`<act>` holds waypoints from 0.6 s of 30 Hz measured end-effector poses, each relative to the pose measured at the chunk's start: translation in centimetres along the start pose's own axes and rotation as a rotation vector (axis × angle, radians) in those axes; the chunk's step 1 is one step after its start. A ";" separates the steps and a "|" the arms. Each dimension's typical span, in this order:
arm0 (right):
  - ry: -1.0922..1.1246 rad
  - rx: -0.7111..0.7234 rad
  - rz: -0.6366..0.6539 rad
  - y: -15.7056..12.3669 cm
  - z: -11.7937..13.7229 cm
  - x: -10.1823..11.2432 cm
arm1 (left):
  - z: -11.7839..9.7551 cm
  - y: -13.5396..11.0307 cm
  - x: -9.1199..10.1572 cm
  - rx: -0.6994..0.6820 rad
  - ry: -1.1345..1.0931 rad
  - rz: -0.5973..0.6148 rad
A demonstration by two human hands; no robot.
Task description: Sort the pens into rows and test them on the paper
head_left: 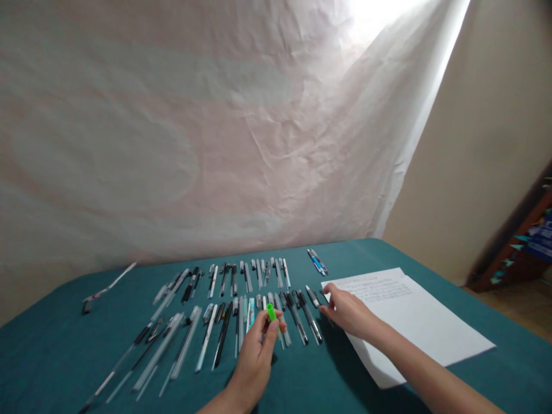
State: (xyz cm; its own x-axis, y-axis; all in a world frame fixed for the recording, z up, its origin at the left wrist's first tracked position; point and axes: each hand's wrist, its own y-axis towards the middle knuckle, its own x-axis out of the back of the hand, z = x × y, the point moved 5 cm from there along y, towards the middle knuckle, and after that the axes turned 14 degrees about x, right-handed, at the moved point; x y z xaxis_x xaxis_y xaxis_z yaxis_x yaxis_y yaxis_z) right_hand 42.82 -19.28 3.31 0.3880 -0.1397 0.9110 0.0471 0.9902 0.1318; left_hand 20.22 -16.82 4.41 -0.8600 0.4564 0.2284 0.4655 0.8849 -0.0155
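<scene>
Near the table's front middle, my left hand [257, 352] pinches a bright green cap [271, 312] between thumb and fingers; its hollow-looking end points up. Most of its lower part is hidden by the fingers. My right hand [347, 309] reaches to the left edge of the paper, its thumb and fingertips closing on a slim dark pen [323, 298] partly covered by them. Just left of those fingertips lies a clear and grey pen [312, 296]. Two clear pens with black caps [309, 315] rest between my hands.
Several pens, caps and refills form two rows on the green tablecloth [345, 379]. Sheets of written-on white paper [414, 328] lie at the right. Blue and dark pens [317, 262] sit at the back. A white strip with a dark end [110, 286] lies far left. A pale cloth [194, 115] hangs behind.
</scene>
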 end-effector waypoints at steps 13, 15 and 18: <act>-0.052 -0.045 0.023 0.1 -0.8 -1.8 | 0.2 -0.1 0.0 0.016 0.035 0.012; 0.016 -0.055 -0.013 0.2 -0.9 -1.1 | 0.2 -0.2 0.0 0.012 0.041 0.019; 0.276 -0.013 -0.117 0.5 0.5 0.5 | 0.2 -0.3 0.1 -0.004 0.061 0.021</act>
State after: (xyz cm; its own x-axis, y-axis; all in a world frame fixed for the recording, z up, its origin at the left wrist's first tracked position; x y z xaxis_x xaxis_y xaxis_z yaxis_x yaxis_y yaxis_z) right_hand 42.62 -18.90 4.03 0.6148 -0.2475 0.7489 0.1172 0.9676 0.2236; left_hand 19.98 -17.06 4.24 -0.8357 0.4681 0.2870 0.4841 0.8748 -0.0172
